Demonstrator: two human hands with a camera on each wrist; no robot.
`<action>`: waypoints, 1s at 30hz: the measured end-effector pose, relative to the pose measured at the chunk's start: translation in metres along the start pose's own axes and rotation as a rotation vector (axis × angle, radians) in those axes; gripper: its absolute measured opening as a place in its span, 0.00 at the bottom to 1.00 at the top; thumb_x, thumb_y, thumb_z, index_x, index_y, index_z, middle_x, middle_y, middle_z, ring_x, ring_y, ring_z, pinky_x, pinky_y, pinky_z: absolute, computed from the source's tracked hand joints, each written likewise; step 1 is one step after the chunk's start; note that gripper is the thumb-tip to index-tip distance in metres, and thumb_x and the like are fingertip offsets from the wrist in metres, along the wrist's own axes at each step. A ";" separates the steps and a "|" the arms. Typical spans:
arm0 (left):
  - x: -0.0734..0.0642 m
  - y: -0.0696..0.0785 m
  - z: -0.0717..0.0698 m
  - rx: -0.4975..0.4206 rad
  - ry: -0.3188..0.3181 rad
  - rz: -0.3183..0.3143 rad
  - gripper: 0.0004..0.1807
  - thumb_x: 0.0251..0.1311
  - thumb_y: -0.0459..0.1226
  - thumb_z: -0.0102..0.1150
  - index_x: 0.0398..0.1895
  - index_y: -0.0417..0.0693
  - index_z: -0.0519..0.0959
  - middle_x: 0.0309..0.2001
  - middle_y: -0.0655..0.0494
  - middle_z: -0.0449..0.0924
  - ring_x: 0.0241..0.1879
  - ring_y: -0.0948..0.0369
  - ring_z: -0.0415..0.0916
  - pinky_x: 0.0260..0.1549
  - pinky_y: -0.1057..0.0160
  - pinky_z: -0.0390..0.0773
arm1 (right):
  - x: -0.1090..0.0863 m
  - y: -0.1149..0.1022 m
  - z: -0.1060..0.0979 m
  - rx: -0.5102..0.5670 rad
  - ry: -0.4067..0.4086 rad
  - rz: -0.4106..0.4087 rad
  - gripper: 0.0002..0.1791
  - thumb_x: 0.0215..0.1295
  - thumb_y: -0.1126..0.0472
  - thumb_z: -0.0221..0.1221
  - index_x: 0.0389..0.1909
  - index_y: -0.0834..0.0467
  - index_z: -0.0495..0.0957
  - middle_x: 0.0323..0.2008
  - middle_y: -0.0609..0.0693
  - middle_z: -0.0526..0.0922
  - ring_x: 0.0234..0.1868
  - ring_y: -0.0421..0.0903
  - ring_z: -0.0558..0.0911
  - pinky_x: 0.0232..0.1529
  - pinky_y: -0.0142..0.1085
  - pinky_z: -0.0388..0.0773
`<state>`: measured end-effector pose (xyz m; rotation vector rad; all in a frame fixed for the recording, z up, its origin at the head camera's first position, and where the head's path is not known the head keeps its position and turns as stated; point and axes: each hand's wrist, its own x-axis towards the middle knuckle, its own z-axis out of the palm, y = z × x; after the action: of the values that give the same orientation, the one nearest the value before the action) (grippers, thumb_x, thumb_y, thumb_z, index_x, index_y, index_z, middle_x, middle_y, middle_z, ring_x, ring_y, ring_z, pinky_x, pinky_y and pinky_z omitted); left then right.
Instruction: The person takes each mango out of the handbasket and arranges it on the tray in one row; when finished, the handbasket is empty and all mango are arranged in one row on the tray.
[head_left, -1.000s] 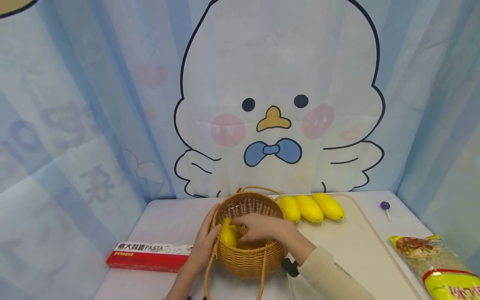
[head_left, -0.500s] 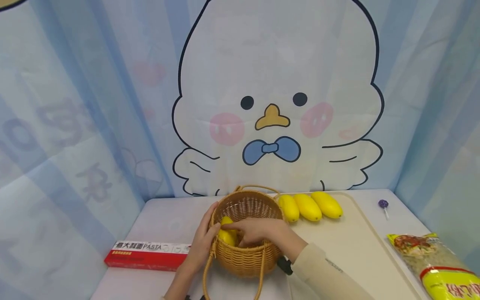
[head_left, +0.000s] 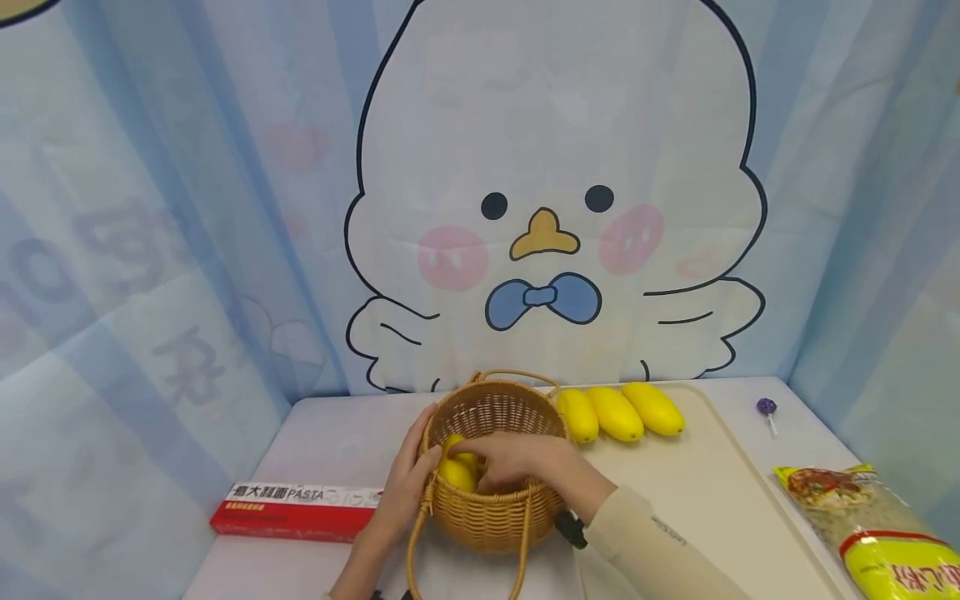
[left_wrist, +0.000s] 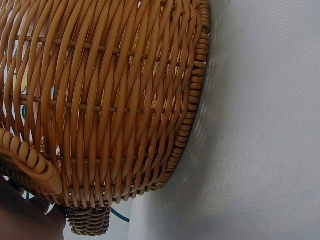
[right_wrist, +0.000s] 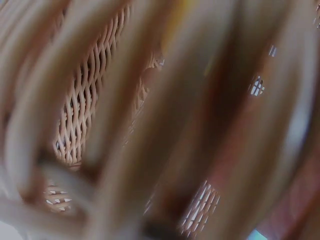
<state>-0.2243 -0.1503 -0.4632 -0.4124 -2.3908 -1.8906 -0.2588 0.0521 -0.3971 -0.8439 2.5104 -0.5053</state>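
A round wicker basket (head_left: 491, 521) stands at the table's front middle. My left hand (head_left: 408, 487) grips its left rim, thumb toward the inside and fingers along the outer wall; the left wrist view shows the woven side (left_wrist: 100, 100) close up. My right hand (head_left: 513, 458) reaches over the right rim into the basket and holds a yellow mango (head_left: 457, 475) against the left inner wall. The index finger lies across the mango's upper part, while the other fingers are mostly hidden. Blurred wicker strands (right_wrist: 165, 120) fill the right wrist view.
Three yellow mangoes (head_left: 617, 414) lie side by side on a cream tray (head_left: 697, 500) behind and right of the basket. A red-and-white pasta box (head_left: 296, 510) is at left. On the right are a purple lollipop (head_left: 767, 407) and a noodle bag (head_left: 877, 525).
The mango in the basket has tipped from more upright to lower against the left wall, and my right index finger has shifted across it. My left hand keeps its hold on the rim.
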 end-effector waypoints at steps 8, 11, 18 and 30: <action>0.000 0.000 0.001 0.018 0.004 0.016 0.30 0.75 0.45 0.43 0.75 0.79 0.52 0.77 0.71 0.50 0.79 0.56 0.49 0.76 0.43 0.51 | 0.000 0.002 0.000 -0.044 0.136 -0.050 0.23 0.62 0.52 0.66 0.58 0.44 0.77 0.43 0.40 0.83 0.40 0.38 0.77 0.42 0.33 0.79; 0.000 0.001 0.001 0.012 0.008 0.008 0.30 0.74 0.44 0.43 0.76 0.78 0.53 0.77 0.71 0.51 0.78 0.56 0.50 0.76 0.43 0.52 | 0.001 0.002 0.000 -0.071 0.195 -0.060 0.16 0.62 0.50 0.66 0.49 0.48 0.79 0.36 0.39 0.81 0.34 0.38 0.75 0.34 0.30 0.75; 0.000 0.002 0.001 0.017 0.007 0.008 0.30 0.74 0.47 0.43 0.76 0.77 0.52 0.77 0.71 0.51 0.79 0.56 0.49 0.76 0.43 0.52 | 0.000 0.002 0.002 -0.070 0.181 -0.018 0.30 0.62 0.52 0.67 0.65 0.49 0.73 0.54 0.46 0.83 0.46 0.40 0.81 0.50 0.36 0.82; 0.001 -0.003 -0.001 0.015 -0.005 0.017 0.30 0.74 0.49 0.42 0.76 0.77 0.51 0.78 0.71 0.49 0.79 0.57 0.49 0.76 0.45 0.51 | 0.002 0.001 0.003 -0.098 0.062 -0.047 0.33 0.62 0.58 0.66 0.68 0.39 0.71 0.67 0.41 0.75 0.68 0.46 0.74 0.70 0.47 0.71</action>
<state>-0.2264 -0.1515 -0.4657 -0.4355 -2.3948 -1.8651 -0.2593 0.0513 -0.4009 -0.9390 2.5952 -0.4325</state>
